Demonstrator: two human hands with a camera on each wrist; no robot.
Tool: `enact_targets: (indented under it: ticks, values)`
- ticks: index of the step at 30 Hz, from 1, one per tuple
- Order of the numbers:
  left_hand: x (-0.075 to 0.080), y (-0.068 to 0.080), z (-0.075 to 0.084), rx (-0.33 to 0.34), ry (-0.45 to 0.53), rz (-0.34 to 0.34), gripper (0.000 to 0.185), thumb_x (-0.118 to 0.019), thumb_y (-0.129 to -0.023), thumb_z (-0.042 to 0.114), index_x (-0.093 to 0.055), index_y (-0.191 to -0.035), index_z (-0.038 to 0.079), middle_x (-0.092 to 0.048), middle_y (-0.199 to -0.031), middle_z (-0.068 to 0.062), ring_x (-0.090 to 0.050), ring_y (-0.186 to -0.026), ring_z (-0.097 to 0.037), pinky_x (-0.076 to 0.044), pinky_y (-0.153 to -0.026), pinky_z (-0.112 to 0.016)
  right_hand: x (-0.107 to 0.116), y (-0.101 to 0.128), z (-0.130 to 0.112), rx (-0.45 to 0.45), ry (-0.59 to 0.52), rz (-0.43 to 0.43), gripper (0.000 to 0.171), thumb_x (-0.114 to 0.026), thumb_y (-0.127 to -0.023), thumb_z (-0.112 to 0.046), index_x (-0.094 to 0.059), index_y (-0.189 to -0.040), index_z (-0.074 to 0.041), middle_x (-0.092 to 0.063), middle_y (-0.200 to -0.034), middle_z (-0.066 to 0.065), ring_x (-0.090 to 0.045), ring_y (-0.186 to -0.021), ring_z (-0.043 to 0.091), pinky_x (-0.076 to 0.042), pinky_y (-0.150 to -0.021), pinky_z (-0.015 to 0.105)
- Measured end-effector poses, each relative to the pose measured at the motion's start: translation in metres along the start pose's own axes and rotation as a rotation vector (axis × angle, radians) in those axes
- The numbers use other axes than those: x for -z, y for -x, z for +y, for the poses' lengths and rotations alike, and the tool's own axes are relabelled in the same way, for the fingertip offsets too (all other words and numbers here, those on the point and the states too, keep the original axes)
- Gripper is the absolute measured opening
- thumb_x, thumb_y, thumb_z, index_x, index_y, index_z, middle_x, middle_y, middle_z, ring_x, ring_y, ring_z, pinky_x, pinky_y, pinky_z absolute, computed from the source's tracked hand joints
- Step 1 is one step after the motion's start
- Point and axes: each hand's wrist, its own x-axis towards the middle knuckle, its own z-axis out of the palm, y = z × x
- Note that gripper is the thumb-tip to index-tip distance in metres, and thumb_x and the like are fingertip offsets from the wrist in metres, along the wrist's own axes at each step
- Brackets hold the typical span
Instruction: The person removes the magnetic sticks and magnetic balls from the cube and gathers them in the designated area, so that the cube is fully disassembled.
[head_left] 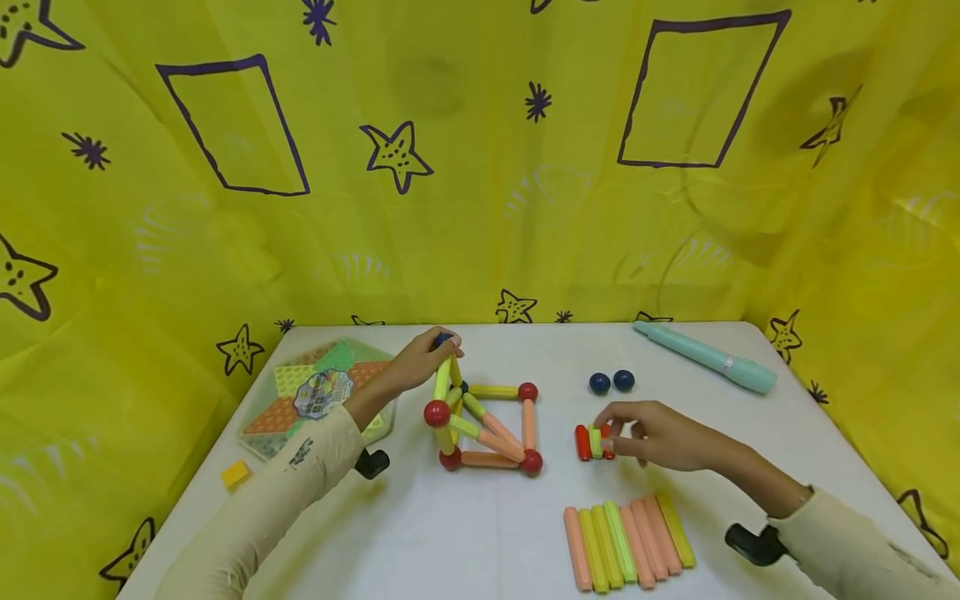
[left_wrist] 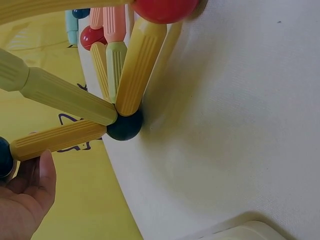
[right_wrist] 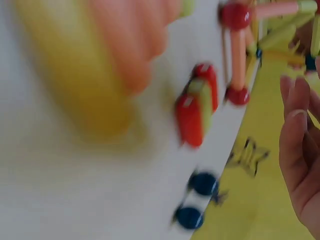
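Observation:
A frame of coloured rods and balls stands mid-table, with a red ball point(head_left: 528, 391) and a peach rod point(head_left: 490, 459) among its parts. At its raised left end, my left hand point(head_left: 424, 360) grips the top by a dark blue ball point(head_left: 444, 339). The left wrist view has the thumb and fingers of that hand point(left_wrist: 27, 192) around the end of a yellow rod point(left_wrist: 62, 139) beside the ball. My right hand point(head_left: 651, 433) hovers by short red and green rods point(head_left: 582, 442), fingers loosely bent. Seen from the right wrist, this hand point(right_wrist: 300, 155) holds nothing.
Two dark blue balls point(head_left: 599, 383) lie beyond the short rods. Several long rods point(head_left: 619, 542) form a row nearer me. A teal tapered stick point(head_left: 705, 357) lies back right. At left are a clear case point(head_left: 258, 446) with coloured pieces and a yellow block point(head_left: 236, 475).

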Motion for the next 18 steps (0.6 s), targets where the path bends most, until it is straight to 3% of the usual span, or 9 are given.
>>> enact_targets:
  ticks: [5,9,16,18]
  values:
    - [0.002,0.0,0.001,0.026,0.024,-0.01,0.048,-0.039,-0.109,0.043,-0.048,-0.135,0.004,-0.062,-0.13,-0.022,-0.055,-0.128,-0.035,-0.037,-0.112,-0.053,-0.028,-0.056,-0.026,0.111,0.043,0.039,0.026,-0.065,-0.099,-0.023,-0.065,-0.118,-0.004,-0.067,-0.105,0.004,-0.059,-0.06,0.014,-0.049,-0.055,0.024]
    - [0.001,0.0,0.003,0.033,0.028,-0.018,0.047,-0.04,-0.109,0.041,-0.048,-0.136,0.004,-0.063,-0.13,-0.021,-0.054,-0.128,-0.034,-0.036,-0.113,-0.053,-0.05,-0.091,-0.041,0.133,0.042,0.015,0.029,-0.068,-0.098,-0.025,-0.066,-0.119,-0.006,-0.068,-0.101,0.001,-0.056,-0.053,0.014,-0.046,-0.051,0.023]
    - [0.0,-0.001,0.004,0.03,0.031,-0.006,0.048,-0.041,-0.109,0.041,-0.049,-0.136,0.003,-0.063,-0.129,-0.022,-0.055,-0.127,-0.035,-0.038,-0.111,-0.053,-0.072,-0.123,-0.052,0.158,0.05,-0.001,0.021,-0.072,-0.094,-0.019,-0.072,-0.113,-0.01,-0.071,-0.102,-0.001,-0.052,-0.073,0.008,-0.04,-0.055,0.02]
    - [0.002,0.0,0.004,0.032,0.028,0.003,0.048,-0.041,-0.109,0.042,-0.049,-0.135,0.003,-0.063,-0.129,-0.022,-0.055,-0.126,-0.035,-0.039,-0.109,-0.052,-0.074,-0.127,-0.054,0.154,0.039,0.002,0.019,-0.072,-0.093,-0.014,-0.074,-0.111,-0.008,-0.071,-0.097,0.0,-0.051,-0.069,0.009,-0.038,-0.052,0.019]
